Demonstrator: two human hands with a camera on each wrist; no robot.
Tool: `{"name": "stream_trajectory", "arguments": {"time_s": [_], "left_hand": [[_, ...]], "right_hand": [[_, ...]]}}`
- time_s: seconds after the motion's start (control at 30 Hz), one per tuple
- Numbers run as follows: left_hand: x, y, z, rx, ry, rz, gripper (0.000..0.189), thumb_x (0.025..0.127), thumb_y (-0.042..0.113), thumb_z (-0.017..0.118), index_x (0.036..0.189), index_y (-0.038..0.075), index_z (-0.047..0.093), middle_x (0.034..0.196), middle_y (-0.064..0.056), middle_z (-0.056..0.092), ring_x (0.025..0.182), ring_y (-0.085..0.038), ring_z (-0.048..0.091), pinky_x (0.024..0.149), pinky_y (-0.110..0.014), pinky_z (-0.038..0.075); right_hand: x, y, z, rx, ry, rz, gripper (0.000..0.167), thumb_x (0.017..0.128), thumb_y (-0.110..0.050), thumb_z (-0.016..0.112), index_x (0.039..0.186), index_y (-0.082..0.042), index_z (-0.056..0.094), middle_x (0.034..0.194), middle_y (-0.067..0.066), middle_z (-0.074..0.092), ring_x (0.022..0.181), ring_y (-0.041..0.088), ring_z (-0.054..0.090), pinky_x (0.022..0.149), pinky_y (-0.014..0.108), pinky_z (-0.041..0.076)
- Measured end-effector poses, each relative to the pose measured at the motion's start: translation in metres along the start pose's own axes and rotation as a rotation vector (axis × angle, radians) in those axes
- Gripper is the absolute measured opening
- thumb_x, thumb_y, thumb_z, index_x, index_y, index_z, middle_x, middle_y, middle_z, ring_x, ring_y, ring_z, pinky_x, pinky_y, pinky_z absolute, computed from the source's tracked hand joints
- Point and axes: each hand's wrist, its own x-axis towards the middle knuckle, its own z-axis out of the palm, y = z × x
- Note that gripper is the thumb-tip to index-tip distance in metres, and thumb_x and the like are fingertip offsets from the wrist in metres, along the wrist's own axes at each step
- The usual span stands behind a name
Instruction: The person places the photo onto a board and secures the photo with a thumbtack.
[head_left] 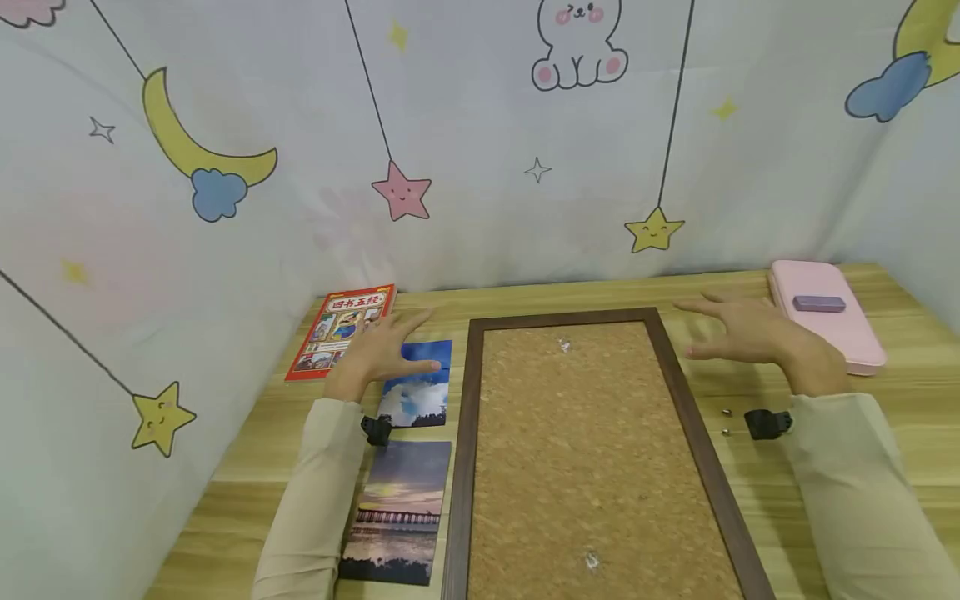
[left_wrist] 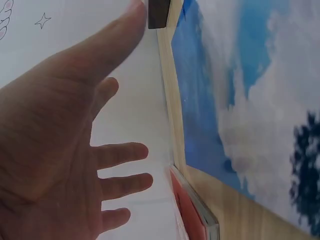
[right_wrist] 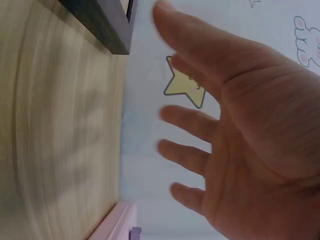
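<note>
A cork board [head_left: 585,433] in a dark wooden frame [head_left: 467,433] lies on the table between both hands. My left hand [head_left: 381,350] hovers over the sky photo [head_left: 416,387], its fingers spread and holding nothing. In the left wrist view the thumb stands apart from the other fingers, beside the blue sky photo [left_wrist: 210,90]. On the other side, my right hand [head_left: 750,329] is raised above the table to the right of the frame, fingers apart, nothing in them. Its palm [right_wrist: 260,150] faces the frame's corner [right_wrist: 112,30] in the right wrist view.
A sunset bridge photo [head_left: 401,512] lies below the sky photo. Behind the left hand is a red book [head_left: 341,325]. A pink case [head_left: 828,312] sits at the back right. Two small metal pieces [head_left: 726,432] lie near the right wrist. A patterned curtain [head_left: 480,150] hangs behind.
</note>
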Motion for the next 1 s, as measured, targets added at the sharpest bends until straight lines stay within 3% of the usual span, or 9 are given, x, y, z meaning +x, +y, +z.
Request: {"name": "stream_trajectory", "arguments": {"time_s": [0.17, 0.3, 0.4, 0.47, 0.57, 0.73, 1.0], "left_hand": [[-0.002, -0.003, -0.005, -0.016, -0.066, -0.01, 0.096, 0.085, 0.062, 0.07, 0.161, 0.026, 0.023, 0.159, -0.026, 0.027, 0.145, -0.047, 0.026, 0.112, -0.072, 0.006], [-0.005, -0.003, -0.005, -0.039, -0.151, -0.03, 0.101, 0.085, 0.062, 0.071, 0.162, 0.022, 0.019, 0.16, -0.027, 0.024, 0.139, -0.054, 0.032, 0.108, -0.072, 0.022], [-0.006, -0.002, -0.004, -0.059, -0.186, -0.032, 0.1, 0.084, 0.059, 0.073, 0.161, 0.02, 0.022, 0.159, -0.027, 0.026, 0.137, -0.055, 0.035, 0.104, -0.07, 0.033], [-0.005, -0.002, -0.004, -0.068, -0.19, -0.032, 0.099, 0.084, 0.055, 0.076, 0.16, 0.018, 0.025, 0.159, -0.026, 0.028, 0.137, -0.053, 0.036, 0.103, -0.069, 0.034], [-0.006, -0.002, -0.005, -0.078, -0.187, -0.037, 0.096, 0.084, 0.049, 0.079, 0.159, 0.017, 0.028, 0.158, -0.026, 0.03, 0.137, -0.051, 0.037, 0.103, -0.067, 0.036], [-0.005, -0.001, -0.002, -0.088, -0.184, -0.042, 0.094, 0.083, 0.045, 0.081, 0.157, 0.016, 0.033, 0.155, -0.028, 0.032, 0.132, -0.051, 0.043, 0.101, -0.067, 0.038], [0.001, 0.001, 0.002, -0.082, -0.149, -0.038, 0.09, 0.08, 0.046, 0.083, 0.153, 0.012, 0.041, 0.147, -0.03, 0.038, 0.127, -0.049, 0.047, 0.099, -0.065, 0.041]], "right_hand": [[-0.004, 0.001, -0.005, 0.118, -0.08, -0.075, 0.053, 0.09, -0.024, 0.076, 0.135, 0.0, 0.06, 0.135, 0.031, 0.055, 0.121, 0.052, 0.052, 0.095, 0.062, 0.044], [-0.005, 0.006, -0.008, 0.192, -0.211, -0.051, 0.036, 0.09, -0.015, 0.075, 0.122, -0.002, 0.067, 0.119, 0.026, 0.064, 0.108, 0.045, 0.061, 0.088, 0.055, 0.05], [-0.006, 0.009, -0.008, 0.239, -0.323, 0.001, 0.029, 0.087, -0.014, 0.078, 0.113, -0.004, 0.069, 0.108, 0.017, 0.066, 0.098, 0.033, 0.063, 0.082, 0.045, 0.052], [-0.006, 0.009, -0.007, 0.257, -0.378, 0.028, 0.029, 0.085, -0.016, 0.081, 0.109, -0.006, 0.069, 0.102, 0.011, 0.065, 0.093, 0.026, 0.06, 0.078, 0.038, 0.05], [-0.006, 0.008, -0.004, 0.367, -0.477, 0.088, 0.031, 0.083, -0.012, 0.082, 0.107, -0.003, 0.066, 0.091, 0.006, 0.063, 0.083, 0.018, 0.055, 0.072, 0.03, 0.046], [-0.009, 0.006, 0.003, 0.516, -0.616, 0.179, 0.024, 0.082, -0.003, 0.079, 0.098, -0.001, 0.06, 0.075, 0.002, 0.059, 0.067, 0.013, 0.053, 0.064, 0.027, 0.046], [-0.014, 0.004, 0.007, 0.506, -0.654, 0.198, 0.018, 0.082, 0.0, 0.077, 0.088, 0.001, 0.06, 0.072, 0.0, 0.06, 0.063, 0.012, 0.051, 0.06, 0.025, 0.043]]}}
